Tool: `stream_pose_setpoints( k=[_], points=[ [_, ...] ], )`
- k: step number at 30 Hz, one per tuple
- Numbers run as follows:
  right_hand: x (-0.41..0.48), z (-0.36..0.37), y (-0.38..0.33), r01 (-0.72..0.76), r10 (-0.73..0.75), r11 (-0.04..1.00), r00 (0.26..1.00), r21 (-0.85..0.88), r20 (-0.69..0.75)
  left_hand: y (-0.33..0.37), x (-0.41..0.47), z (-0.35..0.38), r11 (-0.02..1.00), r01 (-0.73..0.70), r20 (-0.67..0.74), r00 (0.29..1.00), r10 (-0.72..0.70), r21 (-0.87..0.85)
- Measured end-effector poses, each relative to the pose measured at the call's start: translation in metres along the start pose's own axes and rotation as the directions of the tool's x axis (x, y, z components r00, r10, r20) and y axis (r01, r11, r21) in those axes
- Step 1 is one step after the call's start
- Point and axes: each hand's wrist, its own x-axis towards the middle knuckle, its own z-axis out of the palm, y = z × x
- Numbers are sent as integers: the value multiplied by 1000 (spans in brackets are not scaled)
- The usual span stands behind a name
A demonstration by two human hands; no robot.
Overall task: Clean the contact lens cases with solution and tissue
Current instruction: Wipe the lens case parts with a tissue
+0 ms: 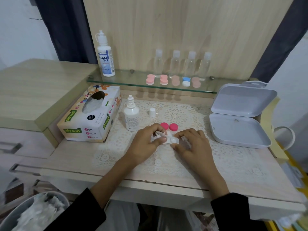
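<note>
**Wiping an open lens case on the lace mat**

Nearest us, low on the left, a grey bin [16, 208] holds crumpled white tissues. Past it, the pale wooden surface [80, 157] carries a lace mat [233, 160]. On the left stands a Mysoft tissue box [93, 130] with white tissue showing through its oval slot. On the right a white hinged box [236, 130] lies open, its lid tilted back.

Just beyond the hands sit two pink lens case caps [173, 127], side by side and off the case. To their left a small white solution bottle [131, 114] stands upright with its nozzle bare. Its white cap [152, 112] stands apart on the mat. Nothing lies between us and the work except the hands themselves, which hide part of the case.

Farther back, a glass shelf [126, 79] bears a tall Dream Eye solution bottle [105, 55] and four clear bottles [175, 64]. In front of these sits a row of closed lens cases [163, 79], mostly pink, one blue and white.

The white contact lens case [174, 140] rests on the mat between both hands, with one well in view. Our left hand [145, 144] pinches a crumpled tissue [158, 135] between thumb and curled fingers, against the case's left end. Our right hand [191, 144] grips the right end, fingers and thumb closed narrowly around it.
</note>
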Motion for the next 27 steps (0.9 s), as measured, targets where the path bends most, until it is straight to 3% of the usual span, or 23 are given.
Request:
stream_pose_setpoints(
  k=[4,11,27],
  points=[
    [0,1,2,9,-9,1000,1000,1,-4,-3,0,-4,993,2,-146,989,-19,-116],
    [1,1,0,6,-6,1000,1000,-11,2,-10,3,5,947,-121,-21,991,134,298],
    [-1,3,-2,-29,27,997,999,-78,-20,1,-8,3,933,38,-235,971,50,357]
  ],
)
